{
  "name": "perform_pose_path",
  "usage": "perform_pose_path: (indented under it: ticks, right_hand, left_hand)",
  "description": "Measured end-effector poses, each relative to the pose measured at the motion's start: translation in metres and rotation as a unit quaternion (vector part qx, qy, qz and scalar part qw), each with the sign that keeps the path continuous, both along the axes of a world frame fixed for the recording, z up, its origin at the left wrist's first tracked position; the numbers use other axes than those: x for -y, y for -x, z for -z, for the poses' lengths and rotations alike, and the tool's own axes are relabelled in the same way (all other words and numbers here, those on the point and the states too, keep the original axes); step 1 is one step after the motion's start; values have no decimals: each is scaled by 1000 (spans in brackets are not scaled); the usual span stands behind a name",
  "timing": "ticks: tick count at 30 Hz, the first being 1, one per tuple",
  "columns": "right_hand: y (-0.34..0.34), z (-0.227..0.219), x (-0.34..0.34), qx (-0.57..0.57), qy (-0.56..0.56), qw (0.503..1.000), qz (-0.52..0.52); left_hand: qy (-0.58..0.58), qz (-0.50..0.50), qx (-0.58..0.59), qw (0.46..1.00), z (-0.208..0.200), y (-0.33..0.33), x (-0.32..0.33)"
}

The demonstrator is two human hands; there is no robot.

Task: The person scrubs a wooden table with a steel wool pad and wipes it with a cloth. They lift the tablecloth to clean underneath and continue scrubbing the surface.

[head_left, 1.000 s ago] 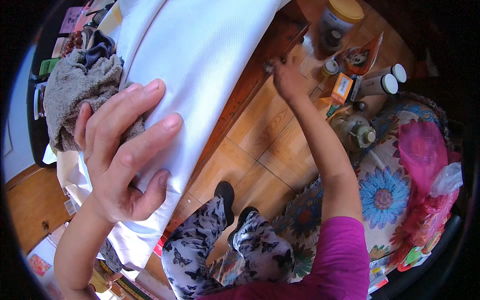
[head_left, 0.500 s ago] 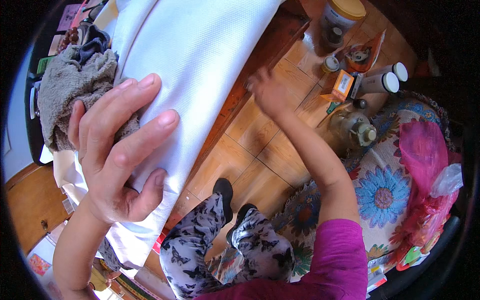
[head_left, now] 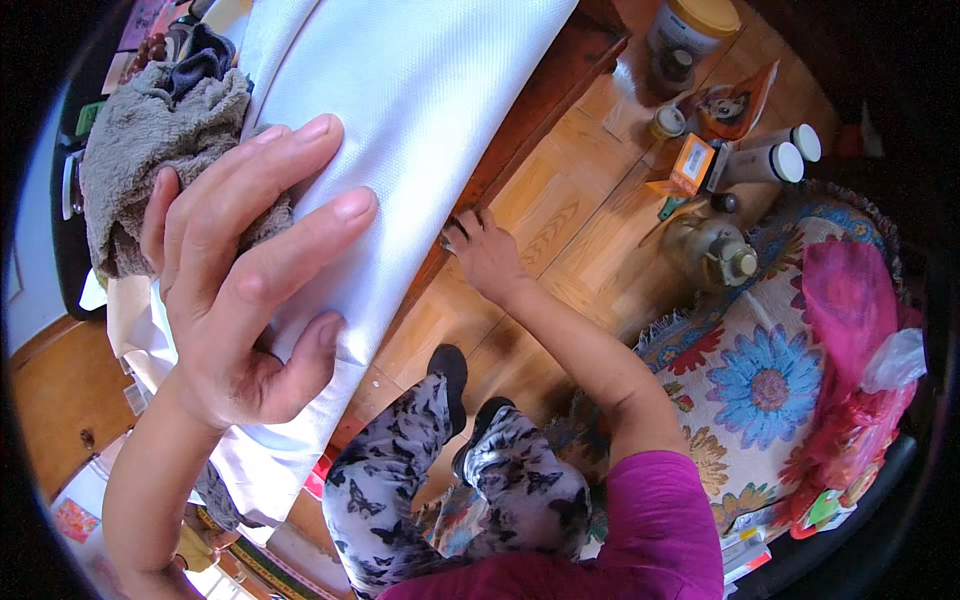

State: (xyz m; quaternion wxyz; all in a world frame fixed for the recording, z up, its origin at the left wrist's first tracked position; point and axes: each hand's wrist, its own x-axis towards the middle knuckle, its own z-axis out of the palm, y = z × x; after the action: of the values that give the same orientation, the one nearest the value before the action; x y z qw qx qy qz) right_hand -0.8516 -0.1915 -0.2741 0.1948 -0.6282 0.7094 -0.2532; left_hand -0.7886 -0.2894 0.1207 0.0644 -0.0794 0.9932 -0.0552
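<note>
My left hand [head_left: 245, 280] hovers large in front, open, fingers spread and slightly bent with nothing held. Behind it lies a white textured cloth [head_left: 400, 110] draped over a reddish-brown wooden table [head_left: 505, 145]. A crumpled grey-brown towel [head_left: 150, 135] sits to the left, partly covered by the fingers. My right hand [head_left: 488, 258] is low beside the table's right side, with bent, parted fingers at the wood just beyond the cloth's edge. I see nothing held in it; a small dark spot by its fingertips is too small to make out.
On the tiled floor at right stand a yellow-lidded tub [head_left: 695, 25], a small jar [head_left: 668, 122], an orange box [head_left: 690, 165], white-capped containers [head_left: 785, 162] and a large clear bottle [head_left: 715, 255]. A flowered cover [head_left: 740, 400] carries a pink plastic bag [head_left: 850, 310].
My right hand has come down and left along the table's side, nearer to me. The left hand keeps its spread pose; the whole view has shifted slightly.
</note>
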Motion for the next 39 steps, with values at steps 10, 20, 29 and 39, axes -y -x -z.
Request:
perform_pose_path:
  ticks: [10,20,29,39]
  right_hand:
    - [45,-13,26,-48,-40,987,149]
    - [61,-19,36,2,-57,979,197]
    - [7,-4,9,-4,-69,996,54]
    - [-20,-7,10,-34,-84,996,1]
  left_hand:
    - [4,12,-1,1000,1,0,1]
    - [4,20,-6,1000,0,-1,2]
    - [10,24,-2,1000,0,-2,6]
    - [-6,30,-3,1000,0,0,6]
